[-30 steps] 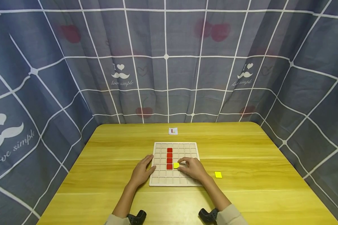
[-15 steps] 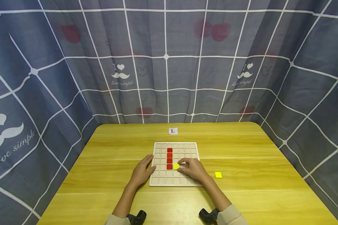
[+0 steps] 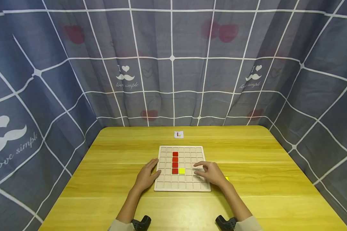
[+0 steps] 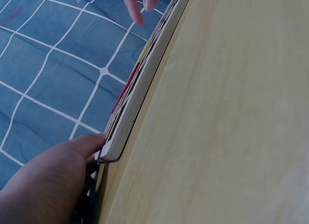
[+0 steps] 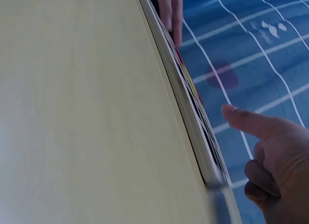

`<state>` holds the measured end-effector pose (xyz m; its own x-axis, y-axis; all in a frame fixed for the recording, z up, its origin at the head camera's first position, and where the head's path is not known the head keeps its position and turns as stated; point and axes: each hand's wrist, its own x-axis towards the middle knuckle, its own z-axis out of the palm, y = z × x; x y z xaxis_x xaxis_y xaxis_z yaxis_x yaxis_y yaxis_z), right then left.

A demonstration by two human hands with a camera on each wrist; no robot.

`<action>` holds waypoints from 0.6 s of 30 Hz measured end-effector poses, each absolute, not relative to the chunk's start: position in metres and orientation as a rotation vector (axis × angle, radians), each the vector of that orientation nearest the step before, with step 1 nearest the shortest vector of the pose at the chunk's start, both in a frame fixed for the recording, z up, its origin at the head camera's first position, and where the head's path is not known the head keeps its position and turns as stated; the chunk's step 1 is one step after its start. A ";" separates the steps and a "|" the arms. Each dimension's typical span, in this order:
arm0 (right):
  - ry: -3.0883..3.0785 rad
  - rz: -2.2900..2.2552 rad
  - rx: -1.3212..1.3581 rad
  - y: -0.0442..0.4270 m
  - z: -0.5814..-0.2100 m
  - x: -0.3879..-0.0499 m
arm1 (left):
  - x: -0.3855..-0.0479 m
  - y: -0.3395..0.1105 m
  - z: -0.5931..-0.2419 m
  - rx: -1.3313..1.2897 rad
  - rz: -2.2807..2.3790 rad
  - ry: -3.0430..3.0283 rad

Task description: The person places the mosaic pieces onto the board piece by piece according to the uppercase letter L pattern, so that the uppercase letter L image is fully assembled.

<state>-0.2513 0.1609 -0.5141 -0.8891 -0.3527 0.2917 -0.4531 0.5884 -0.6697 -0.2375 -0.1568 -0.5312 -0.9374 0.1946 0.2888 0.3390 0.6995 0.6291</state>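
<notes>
A square wooden grid board [image 3: 182, 188] lies on the table. Several red square tiles [image 3: 175, 159] form a column in its cells. One yellow square tile [image 3: 182, 171] sits in the cell just right of the lowest red one. My left hand [image 3: 146, 175] rests against the board's left edge, its thumb touching the rim, as the left wrist view [image 4: 58, 173] also shows. Over the right part of the board hovers my right hand [image 3: 211, 172], thumb and forefinger apart with nothing between them. A second yellow tile [image 3: 226, 178] peeks out beside the right hand, mostly hidden by it.
A small card [image 3: 178, 134] printed with a grid and coloured cells lies near the back edge of the wooden table [image 3: 127, 141]. A blue checked curtain [image 3: 150, 73] hangs behind and on both sides. Dark devices [image 3: 226, 222] are worn at both wrists.
The right hand has let go of the yellow tile, which now lies in its cell, and has moved right. The left hand stays at the board's edge.
</notes>
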 end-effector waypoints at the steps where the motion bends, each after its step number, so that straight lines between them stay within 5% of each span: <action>1: -2.680 1.202 0.678 0.167 -0.513 -0.251 | -0.237 -0.156 -0.531 -0.427 -1.066 -2.710; 18: -2.781 1.317 0.496 0.268 -0.506 -0.228 | -0.238 -0.156 -0.532 -0.422 -1.062 -2.725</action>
<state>-0.2279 0.2680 -0.5061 -0.9490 -0.2737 0.1567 -0.2946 0.5922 -0.7500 -0.2384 -0.1556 -0.5320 -0.9422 0.1945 0.2729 0.3278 0.7036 0.6304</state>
